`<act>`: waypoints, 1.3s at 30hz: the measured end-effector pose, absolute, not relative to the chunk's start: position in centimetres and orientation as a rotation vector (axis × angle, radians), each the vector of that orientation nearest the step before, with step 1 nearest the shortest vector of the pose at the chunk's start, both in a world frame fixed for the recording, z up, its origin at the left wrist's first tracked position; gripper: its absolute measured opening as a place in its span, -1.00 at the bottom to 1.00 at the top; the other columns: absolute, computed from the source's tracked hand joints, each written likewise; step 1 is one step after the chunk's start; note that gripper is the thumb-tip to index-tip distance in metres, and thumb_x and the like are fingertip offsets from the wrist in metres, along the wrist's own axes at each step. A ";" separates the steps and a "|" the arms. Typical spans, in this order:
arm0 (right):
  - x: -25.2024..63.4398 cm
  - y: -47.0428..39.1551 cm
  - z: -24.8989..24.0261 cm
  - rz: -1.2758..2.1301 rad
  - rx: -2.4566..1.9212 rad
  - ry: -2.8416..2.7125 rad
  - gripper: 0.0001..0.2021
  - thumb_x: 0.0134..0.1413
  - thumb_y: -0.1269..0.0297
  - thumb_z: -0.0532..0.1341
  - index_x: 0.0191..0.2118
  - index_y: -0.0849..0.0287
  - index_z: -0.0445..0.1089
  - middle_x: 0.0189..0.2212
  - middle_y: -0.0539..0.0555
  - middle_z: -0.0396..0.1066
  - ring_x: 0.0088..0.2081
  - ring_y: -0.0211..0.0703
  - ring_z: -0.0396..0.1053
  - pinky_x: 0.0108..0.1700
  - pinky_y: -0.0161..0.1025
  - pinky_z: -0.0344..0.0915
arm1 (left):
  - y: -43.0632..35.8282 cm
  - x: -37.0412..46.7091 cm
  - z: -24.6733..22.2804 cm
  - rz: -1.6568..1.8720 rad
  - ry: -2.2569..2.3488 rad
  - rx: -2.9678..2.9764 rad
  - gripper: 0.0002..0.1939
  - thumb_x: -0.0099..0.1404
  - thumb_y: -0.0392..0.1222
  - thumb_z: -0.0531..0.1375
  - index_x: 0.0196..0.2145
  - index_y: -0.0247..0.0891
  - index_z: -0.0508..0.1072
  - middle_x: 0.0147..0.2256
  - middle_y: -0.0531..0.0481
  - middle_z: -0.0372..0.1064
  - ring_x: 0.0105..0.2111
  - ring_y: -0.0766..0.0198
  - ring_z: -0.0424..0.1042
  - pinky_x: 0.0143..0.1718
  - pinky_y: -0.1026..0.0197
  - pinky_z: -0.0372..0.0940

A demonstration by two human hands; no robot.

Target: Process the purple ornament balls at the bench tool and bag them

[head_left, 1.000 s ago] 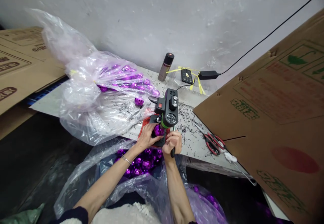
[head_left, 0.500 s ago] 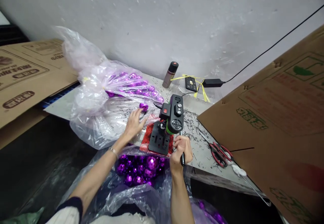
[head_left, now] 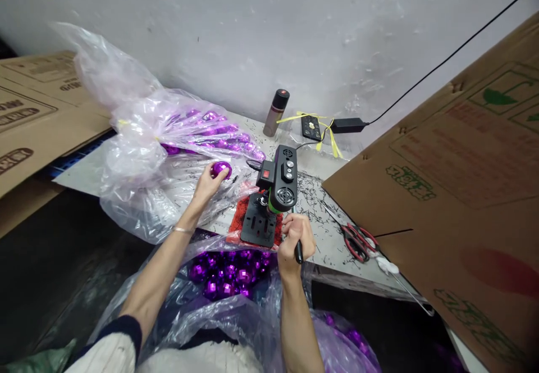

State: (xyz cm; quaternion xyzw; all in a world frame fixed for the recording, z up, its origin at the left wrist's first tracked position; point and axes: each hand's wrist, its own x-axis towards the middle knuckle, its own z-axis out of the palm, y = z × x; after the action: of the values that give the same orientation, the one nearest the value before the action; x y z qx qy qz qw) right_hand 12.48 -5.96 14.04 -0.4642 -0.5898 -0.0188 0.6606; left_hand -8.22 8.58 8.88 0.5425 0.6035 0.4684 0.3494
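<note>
A shiny purple faceted ball sits between the thumb and fingers of my left hand, above the table left of a small black bench machine. That machine has a red switch and stands on a slotted black base plate over a red cloth. My right hand is wrapped around a black-handled tool at the machine's right front; the tool's far end is partly hidden. Below the table edge, many purple balls lie in an open clear plastic bag.
A tied clear bag of purple balls lies at left. Behind the machine stand a spray can and a power adapter. Red-handled scissors lie by a large carton. Black clippings litter the tabletop.
My left hand has picked up the purple ball from the tabletop and lifted it slightly. My right hand keeps its grip on the tool. The whole view has shifted a little.
</note>
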 end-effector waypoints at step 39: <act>12.5 -6.4 12.6 -0.063 -1.084 -1.338 -0.64 0.52 0.35 0.03 -0.40 0.08 0.29 -0.43 -0.04 0.37 -0.37 -0.24 0.41 -0.29 -0.22 0.31 | -0.9 -0.1 -0.5 1.216 1.129 2.039 -0.36 0.31 0.00 0.48 0.26 -0.19 0.44 0.16 -0.25 0.55 0.20 -0.16 0.55 0.27 -0.24 0.45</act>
State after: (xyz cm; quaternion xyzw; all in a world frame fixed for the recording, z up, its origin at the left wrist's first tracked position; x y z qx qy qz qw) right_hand 12.48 -6.41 12.58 -0.4776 -0.5892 -0.0277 0.6511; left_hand -0.13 -0.92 -0.54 0.7503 0.4153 0.4474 0.2538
